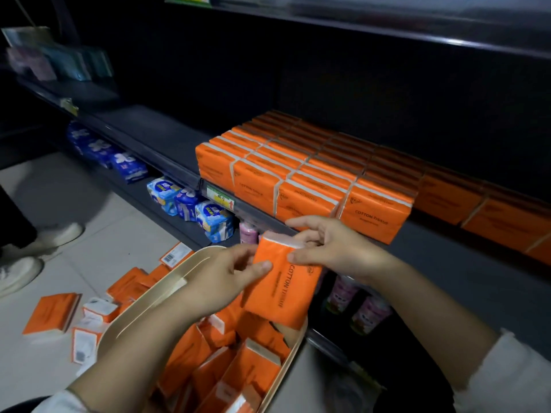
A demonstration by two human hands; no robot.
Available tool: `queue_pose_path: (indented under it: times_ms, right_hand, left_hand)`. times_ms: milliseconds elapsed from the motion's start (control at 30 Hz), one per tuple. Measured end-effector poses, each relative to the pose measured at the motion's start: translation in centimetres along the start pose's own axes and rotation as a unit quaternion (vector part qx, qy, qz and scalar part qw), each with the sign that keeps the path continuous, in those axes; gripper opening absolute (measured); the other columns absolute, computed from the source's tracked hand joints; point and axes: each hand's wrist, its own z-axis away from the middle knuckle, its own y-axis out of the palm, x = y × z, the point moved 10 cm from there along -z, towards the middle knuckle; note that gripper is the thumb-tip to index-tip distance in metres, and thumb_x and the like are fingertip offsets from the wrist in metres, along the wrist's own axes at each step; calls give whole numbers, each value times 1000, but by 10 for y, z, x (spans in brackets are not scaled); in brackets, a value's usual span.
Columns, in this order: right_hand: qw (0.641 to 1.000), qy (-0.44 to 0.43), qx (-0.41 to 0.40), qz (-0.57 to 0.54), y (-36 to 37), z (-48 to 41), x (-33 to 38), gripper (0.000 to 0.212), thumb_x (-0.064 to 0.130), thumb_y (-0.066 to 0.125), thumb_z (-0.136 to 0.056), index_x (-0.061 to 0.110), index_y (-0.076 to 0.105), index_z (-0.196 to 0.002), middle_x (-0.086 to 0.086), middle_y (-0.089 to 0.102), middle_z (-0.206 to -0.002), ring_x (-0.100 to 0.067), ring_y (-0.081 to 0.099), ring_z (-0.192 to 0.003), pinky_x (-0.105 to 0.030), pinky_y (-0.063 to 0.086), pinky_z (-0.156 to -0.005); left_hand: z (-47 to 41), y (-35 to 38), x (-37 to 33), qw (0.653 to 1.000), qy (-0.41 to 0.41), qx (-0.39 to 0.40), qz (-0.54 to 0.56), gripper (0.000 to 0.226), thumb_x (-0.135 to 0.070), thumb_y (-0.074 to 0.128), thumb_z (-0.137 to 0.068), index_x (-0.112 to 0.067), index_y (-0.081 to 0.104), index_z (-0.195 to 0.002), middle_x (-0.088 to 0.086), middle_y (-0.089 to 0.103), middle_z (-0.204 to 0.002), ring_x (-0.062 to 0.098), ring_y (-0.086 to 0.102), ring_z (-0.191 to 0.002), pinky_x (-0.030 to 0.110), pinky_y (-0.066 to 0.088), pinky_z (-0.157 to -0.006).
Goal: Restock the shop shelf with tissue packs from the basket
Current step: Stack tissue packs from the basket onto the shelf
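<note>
The left hand (223,277) and right hand (334,248) both grip one orange tissue pack (281,293), thumbs on its face, above the cream basket (140,314) full of similar packs. Beyond, stacked orange packs (298,174) line the shelf (155,135). Loose packs (50,314) lie on the floor (89,204).
</note>
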Motion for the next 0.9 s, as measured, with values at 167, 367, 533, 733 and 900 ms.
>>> queue_pose_path:
  times_ms: [167, 367, 533, 733, 900]
  right_hand:
    - [997, -6, -73, -34, -22, 1, 2, 72, 13, 77, -73, 21, 41, -136, 2, 63, -117, -10, 62, -104, -22, 52, -88]
    - [998, 56, -43, 3, -27, 13, -11, 46, 4, 75, -74, 13, 55, -114, -1, 62, -100, -9, 63, -84, -19, 55, -73]
    - [989, 7, -142, 29, -84, 30, 7, 35, -13, 70, -71, 14, 60, -92, 0, 60, -78, -6, 57, -64, -12, 48, -59]
    - [911, 48, -301, 278, -160, 57, 6, 30, 7, 78, -71, 26, 57, -82, 5, 59, -89, -14, 54, -86, -22, 37, -77]
    - [881, 36, -330, 337, -164, 50, 1, 30, 13, 75, -76, 22, 63, -102, 0, 63, -101, -16, 57, -91, -21, 39, -78]
  left_hand:
    - [-1, 6, -8, 999, -7, -26, 23, 24, -27, 57, -91, -10, 65, -107, 6, 72, -97, 15, 68, -85, 25, 56, -73]
    - [-3, 19, 7, 971, -76, -60, 219, 36, -33, 55, -86, -10, 61, -113, 6, 71, -105, 19, 67, -98, 30, 57, -78]
    - [-2, 41, 3, 985, -75, -21, 151, 20, -25, 53, -92, -12, 62, -105, 11, 66, -103, 16, 61, -98, 19, 53, -72]
    - [-5, 35, 14, 944, 16, -15, -330, 22, -39, 57, -90, -24, 64, -106, -6, 66, -101, 11, 61, -94, 21, 47, -80]
    - [0, 44, 23, 879, 19, 40, -475, 37, -49, 45, -93, -32, 54, -124, -10, 56, -120, 11, 54, -112, 30, 46, -90]
